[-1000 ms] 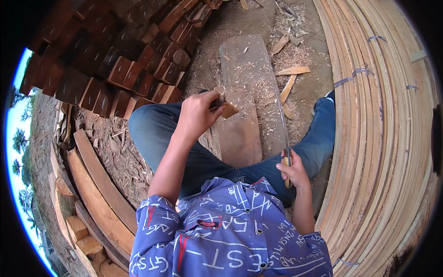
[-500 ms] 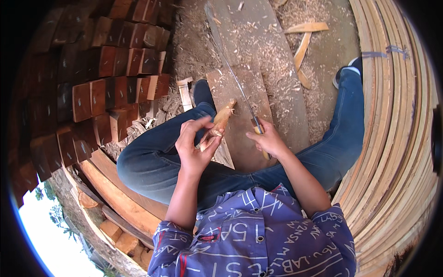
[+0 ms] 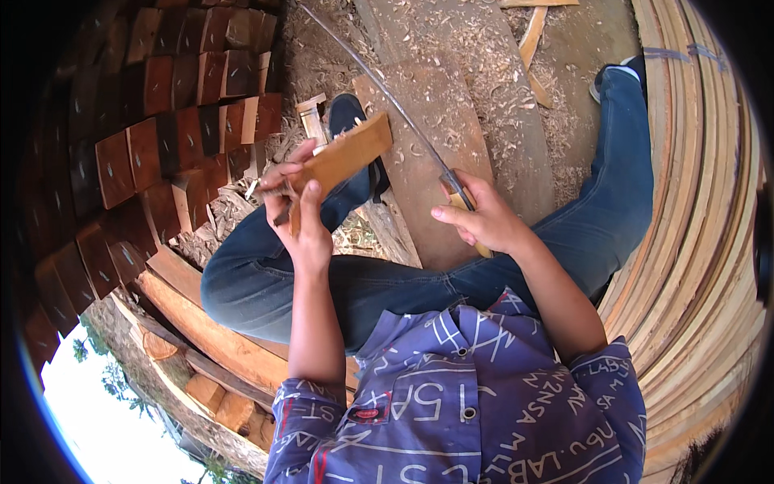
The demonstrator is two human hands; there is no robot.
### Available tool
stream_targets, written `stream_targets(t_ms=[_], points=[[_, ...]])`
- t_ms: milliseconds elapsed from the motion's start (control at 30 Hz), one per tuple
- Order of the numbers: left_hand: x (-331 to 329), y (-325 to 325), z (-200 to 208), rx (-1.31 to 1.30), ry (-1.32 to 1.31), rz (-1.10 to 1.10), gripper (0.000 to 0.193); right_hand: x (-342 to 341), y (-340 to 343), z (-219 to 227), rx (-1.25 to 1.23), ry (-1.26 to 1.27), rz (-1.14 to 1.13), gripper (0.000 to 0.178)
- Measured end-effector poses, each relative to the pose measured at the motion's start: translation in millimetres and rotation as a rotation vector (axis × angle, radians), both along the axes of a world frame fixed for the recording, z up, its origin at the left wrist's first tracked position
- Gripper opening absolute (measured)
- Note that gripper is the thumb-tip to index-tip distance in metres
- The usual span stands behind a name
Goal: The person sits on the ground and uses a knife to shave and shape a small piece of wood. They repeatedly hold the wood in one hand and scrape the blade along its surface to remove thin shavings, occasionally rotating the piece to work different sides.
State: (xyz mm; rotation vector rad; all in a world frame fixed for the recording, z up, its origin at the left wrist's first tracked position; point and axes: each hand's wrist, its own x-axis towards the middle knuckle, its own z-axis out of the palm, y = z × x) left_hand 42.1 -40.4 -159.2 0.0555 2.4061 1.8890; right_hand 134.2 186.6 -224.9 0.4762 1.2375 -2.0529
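My left hand (image 3: 305,230) is closed around a tan piece of wood (image 3: 352,153), its broad flat face tilted up and its far end pointing away to the right. Rough, darker bits show at the near end between the fingers. In my right hand (image 3: 492,219) is the yellowish handle of a long, thin-bladed knife (image 3: 393,98). The blade slants away to the far left, passing just right of the wood; in this view the two look apart. Both hands are above my lap, over my jeans.
Boards strewn with shavings (image 3: 439,105) lie on the ground ahead. Stacked reddish-brown blocks (image 3: 189,137) rise at the left, and long pale strips of wood (image 3: 677,202) are piled at the right. Thick timber (image 3: 218,339) lies by my left knee. Curved offcuts (image 3: 534,36) are at the far right.
My left hand has moved left and slightly away, turning the piece of wood so its broad flat face shows. The knife blade now leans further left; my right hand has shifted little.
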Motion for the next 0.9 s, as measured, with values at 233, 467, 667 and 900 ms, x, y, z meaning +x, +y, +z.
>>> stream_targets(t_ms=[233, 467, 667, 900], points=[[7.7, -4.5, -3.4, 0.102, -0.026, -0.130, 0.064, 30.1, -3.0, 20.9, 0.032, 0.008, -0.009, 0.041], [8.0, -14.7, 10.7, -0.230, 0.054, -0.284, 0.075, 45.1, -5.7, 8.4, -0.146, -0.050, -0.079, 0.046], [8.6, -7.7, -1.7, -0.422, 0.377, -0.420, 0.078, 38.1, -16.0, -11.1, -0.161, -0.262, -0.151, 0.028], [11.9, -3.4, -3.9, -0.586, 0.474, -0.543, 0.087, 51.3, -17.7, -38.0, -0.232, -0.063, -0.056, 0.026]])
